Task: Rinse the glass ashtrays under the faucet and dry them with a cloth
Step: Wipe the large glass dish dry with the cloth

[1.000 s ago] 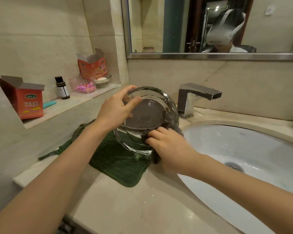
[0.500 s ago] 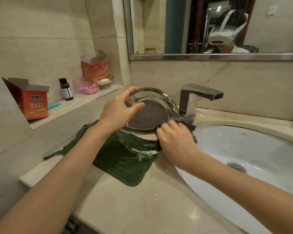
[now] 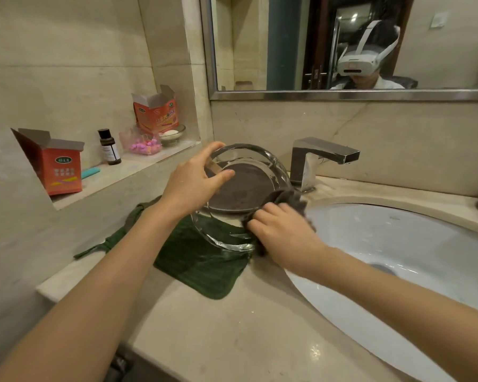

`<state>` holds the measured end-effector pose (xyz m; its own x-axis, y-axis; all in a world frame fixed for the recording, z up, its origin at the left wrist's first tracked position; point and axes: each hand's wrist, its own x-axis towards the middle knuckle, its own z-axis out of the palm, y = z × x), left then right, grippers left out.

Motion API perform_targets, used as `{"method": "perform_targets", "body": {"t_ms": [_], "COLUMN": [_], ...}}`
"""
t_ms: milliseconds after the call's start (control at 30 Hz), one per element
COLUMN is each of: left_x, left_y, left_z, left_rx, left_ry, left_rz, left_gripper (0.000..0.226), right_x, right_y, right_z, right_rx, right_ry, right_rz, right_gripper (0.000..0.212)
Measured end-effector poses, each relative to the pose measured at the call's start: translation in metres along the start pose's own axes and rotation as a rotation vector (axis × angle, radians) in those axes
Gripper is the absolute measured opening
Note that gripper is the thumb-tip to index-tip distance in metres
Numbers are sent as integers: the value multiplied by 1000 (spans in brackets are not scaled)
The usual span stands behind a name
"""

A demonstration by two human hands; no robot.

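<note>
Fingers (image 3: pixel 218 176) of left hand (image 3: pixel 192 183) curl over the upper rim of the glass ashtray (image 3: pixel 240 194), tilted on edge above the green mat (image 3: pixel 199 260). Right hand (image 3: pixel 280 232) pinches a grey cloth (image 3: pixel 290 197) against its right rim. Faucet (image 3: pixel 318 158) sits near behind; sink (image 3: pixel 398 244) lies open to the right. Glass is thick and clear, possibly wet.
</note>
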<state>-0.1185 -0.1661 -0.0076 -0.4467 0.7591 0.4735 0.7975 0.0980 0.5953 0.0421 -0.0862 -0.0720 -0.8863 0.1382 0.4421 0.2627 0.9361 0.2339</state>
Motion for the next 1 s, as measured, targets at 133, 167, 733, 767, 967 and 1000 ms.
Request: {"method": "perform_targets", "body": {"t_ms": [133, 167, 733, 767, 967, 1000], "left_x": [1, 0, 3, 3, 1, 2], "left_y": [0, -1, -7, -7, 0, 0], "left_z": [-2, -2, -2, -2, -2, -1], "left_rx": [-18, -16, -46, -60, -88, -68], "left_ry": [-33, -35, -44, -47, -68, -57], "left_rz": [-7, -6, 33, 35, 78, 77], "left_gripper": [54, 53, 49, 49, 57, 59], "right_x": [-1, 0, 3, 2, 4, 12], "right_y": [23, 20, -17, -9, 39, 42], "right_z": [-6, -4, 1, -2, -38, -47], "right_rx": [-425, -434, 367, 260, 192, 245], "right_ry": [96, 92, -36, -23, 579, 687], "right_rz": [17, 37, 2, -33, 86, 159], "right_gripper": [29, 29, 47, 36, 22, 26]}}
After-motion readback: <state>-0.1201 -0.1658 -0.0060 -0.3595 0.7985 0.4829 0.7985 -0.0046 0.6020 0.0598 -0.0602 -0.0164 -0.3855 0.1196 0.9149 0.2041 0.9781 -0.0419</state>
